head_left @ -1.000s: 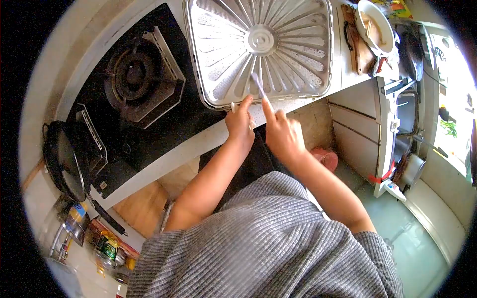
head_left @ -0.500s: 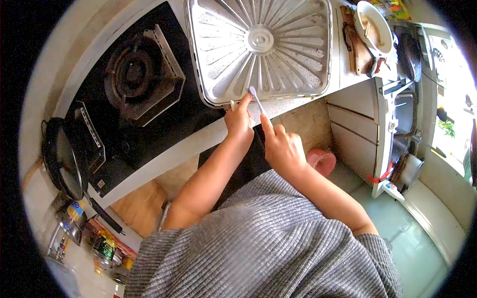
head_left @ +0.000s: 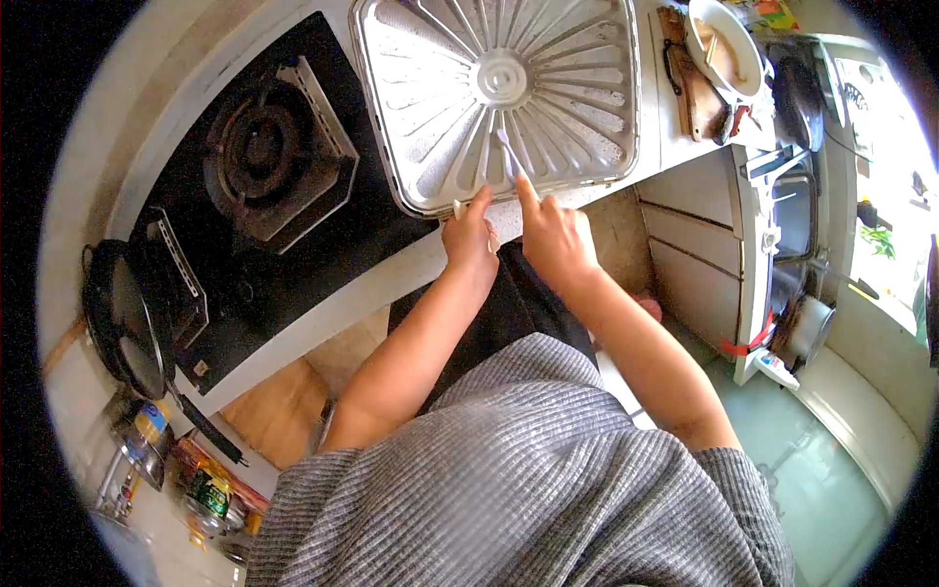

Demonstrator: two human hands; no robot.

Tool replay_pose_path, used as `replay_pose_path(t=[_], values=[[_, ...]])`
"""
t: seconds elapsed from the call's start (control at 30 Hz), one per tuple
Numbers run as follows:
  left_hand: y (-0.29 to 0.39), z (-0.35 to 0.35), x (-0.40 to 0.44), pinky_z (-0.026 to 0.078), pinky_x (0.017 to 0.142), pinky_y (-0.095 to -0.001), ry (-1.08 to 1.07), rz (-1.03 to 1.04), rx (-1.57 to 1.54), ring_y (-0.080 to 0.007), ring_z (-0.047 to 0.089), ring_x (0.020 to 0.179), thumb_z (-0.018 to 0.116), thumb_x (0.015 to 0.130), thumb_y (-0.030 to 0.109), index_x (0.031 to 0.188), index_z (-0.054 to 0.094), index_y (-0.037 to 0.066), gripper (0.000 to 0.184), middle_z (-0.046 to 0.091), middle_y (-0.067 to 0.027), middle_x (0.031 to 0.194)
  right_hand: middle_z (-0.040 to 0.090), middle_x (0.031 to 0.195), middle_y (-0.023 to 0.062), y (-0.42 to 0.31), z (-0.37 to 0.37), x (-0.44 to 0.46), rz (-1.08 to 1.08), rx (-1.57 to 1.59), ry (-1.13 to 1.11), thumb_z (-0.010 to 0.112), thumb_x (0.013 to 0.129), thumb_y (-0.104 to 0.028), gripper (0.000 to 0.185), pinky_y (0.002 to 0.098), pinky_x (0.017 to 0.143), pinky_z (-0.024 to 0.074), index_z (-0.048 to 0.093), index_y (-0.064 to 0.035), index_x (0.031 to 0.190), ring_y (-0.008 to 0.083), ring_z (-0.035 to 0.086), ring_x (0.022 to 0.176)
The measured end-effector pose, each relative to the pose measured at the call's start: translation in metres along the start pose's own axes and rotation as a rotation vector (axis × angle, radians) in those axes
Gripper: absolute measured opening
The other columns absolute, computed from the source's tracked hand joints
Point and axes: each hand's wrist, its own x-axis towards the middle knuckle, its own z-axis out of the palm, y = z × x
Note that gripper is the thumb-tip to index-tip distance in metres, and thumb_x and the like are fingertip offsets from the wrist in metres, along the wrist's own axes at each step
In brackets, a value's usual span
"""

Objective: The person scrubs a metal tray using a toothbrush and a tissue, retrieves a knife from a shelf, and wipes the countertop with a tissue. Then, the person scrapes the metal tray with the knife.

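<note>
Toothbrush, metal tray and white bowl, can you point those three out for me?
Toothbrush (head_left: 511, 155): head view, on its slim neck.
Metal tray (head_left: 501, 80): head view, on the round centre that the ridges fan out from.
White bowl (head_left: 738, 95): head view, on its rim, lower edge in the picture.

Watching from my end, I get hard daylight from the window (head_left: 898, 186) at the far right, blown out to white, while the metal tray (head_left: 597, 73) carries a pale glare that the light-coloured brush (head_left: 509, 152) partly melts into. The black stove top (head_left: 372, 217) reads dark and murky to me, with little detail. My view is a round fisheye with speckled black corners, the counter (head_left: 670, 147) bending toward the rim, and a hazy smear softening the grey top (head_left: 479, 489).
</note>
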Motion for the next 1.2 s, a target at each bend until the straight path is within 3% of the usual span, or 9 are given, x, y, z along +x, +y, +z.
replay_pose_path(t=[0.27,0.47,0.53,1.0,1.13,1.2], values=[[0.004,-0.003,0.000,0.030,0.045,-0.0247,0.010,-0.011,0.092,-0.0089,0.038,0.047,0.074,0.077,0.020,0.078,0.057,0.009,0.019,0.044,0.0032,0.058,0.058,0.074,0.0128,-0.016,-0.004,-0.036,-0.075,-0.085,-0.058,0.056,0.076,-0.008,0.062,0.0371,0.051,0.0491,0.038,-0.0011,0.134,0.0244,0.059,0.058],[0.005,0.002,-0.005,0.030,0.046,-0.0247,-0.028,0.039,0.070,-0.0082,0.040,0.049,0.072,0.079,0.019,0.084,0.061,0.008,0.017,0.045,0.0042,0.060,0.059,0.069,0.0182,-0.006,-0.008,-0.011,-0.018,0.084,-0.008,0.052,0.078,-0.006,0.054,0.0443,0.054,0.0498,0.040,-0.0044,0.131,0.0344,0.061,0.058],[0.007,-0.001,-0.002,0.030,0.046,-0.0247,-0.007,0.011,0.124,-0.0079,0.039,0.049,0.072,0.080,0.019,0.084,0.062,0.008,0.016,0.045,0.0042,0.061,0.058,0.070,0.0186,-0.013,-0.015,-0.038,-0.050,0.207,-0.042,0.054,0.079,-0.007,0.047,0.0455,0.054,0.0495,0.047,-0.0050,0.126,0.0351,0.060,0.055],[0.001,-0.007,-0.006,0.029,0.046,-0.0239,-0.093,0.051,0.084,-0.0079,0.038,0.049,0.070,0.083,0.023,0.077,0.056,0.011,0.020,0.044,0.0039,0.058,0.060,0.070,0.0188,-0.007,-0.012,-0.030,0.018,0.377,-0.002,0.054,0.079,-0.007,0.045,0.0476,0.056,0.0491,0.050,-0.0079,0.124,0.0375,0.060,0.059],[0.002,-0.003,-0.011,0.029,0.045,-0.0240,-0.076,0.070,0.073,-0.0084,0.037,0.047,0.071,0.082,0.024,0.076,0.056,0.010,0.022,0.043,0.0035,0.056,0.060,0.070,0.0194,0.008,0.001,-0.002,0.031,0.293,0.098,0.053,0.080,-0.007,0.045,0.0465,0.054,0.0489,0.048,-0.0076,0.125,0.0374,0.060,0.059],[0.005,0.002,-0.013,0.028,0.043,-0.0248,-0.058,0.088,0.084,-0.0087,0.036,0.045,0.071,0.082,0.024,0.074,0.054,0.011,0.023,0.041,0.0035,0.054,0.059,0.069,0.0197,-0.003,-0.010,-0.018,0.041,0.263,0.020,0.053,0.080,-0.007,0.046,0.0476,0.054,0.0487,0.049,-0.0086,0.126,0.0380,0.060,0.058]])
